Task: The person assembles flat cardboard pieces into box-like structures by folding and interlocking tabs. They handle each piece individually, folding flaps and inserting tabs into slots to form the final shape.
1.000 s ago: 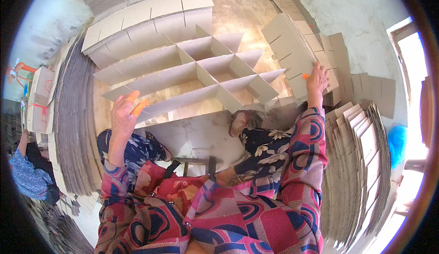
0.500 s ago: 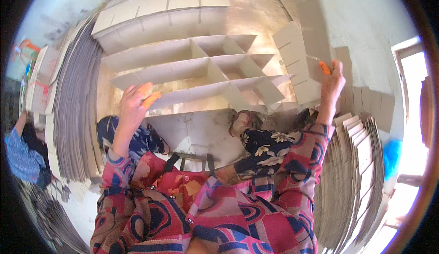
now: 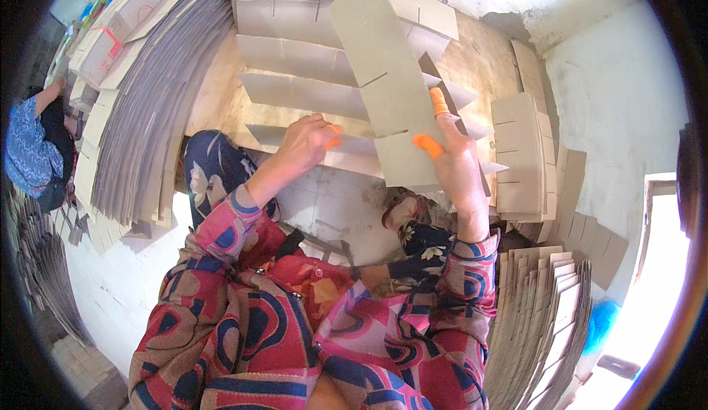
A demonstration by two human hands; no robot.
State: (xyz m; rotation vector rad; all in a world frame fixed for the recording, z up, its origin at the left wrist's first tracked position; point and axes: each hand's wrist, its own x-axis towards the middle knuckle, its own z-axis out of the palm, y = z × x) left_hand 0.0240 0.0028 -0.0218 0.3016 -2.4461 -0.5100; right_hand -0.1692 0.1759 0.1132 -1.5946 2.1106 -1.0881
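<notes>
My right hand (image 3: 459,161) holds a long grey cardboard strip (image 3: 372,49) with cut slots, its thumb against the strip's face. It stands tilted over the right part of a cardboard divider grid. My left hand (image 3: 304,144) is curled closed at the nearest long strip (image 3: 267,134) of that grid; whatever its fingers pinch is hidden. Orange covers sit on fingertips of both hands. Two more long strips, the middle one (image 3: 287,89) and the far one (image 3: 295,57), stand on edge beyond. The held strip and my right hand partly hide the crosspieces.
Slotted cardboard stacks lie at the far side (image 3: 284,12) and right (image 3: 516,155) of the wooden board (image 3: 214,104). A tall stack (image 3: 166,108) stands left, upright sheets (image 3: 535,321) at lower right. Another person (image 3: 37,144) is at far left.
My right hand has come left from the side stack and now holds a slotted strip over the grid. My left hand has moved right and curled closed. The view has shifted.
</notes>
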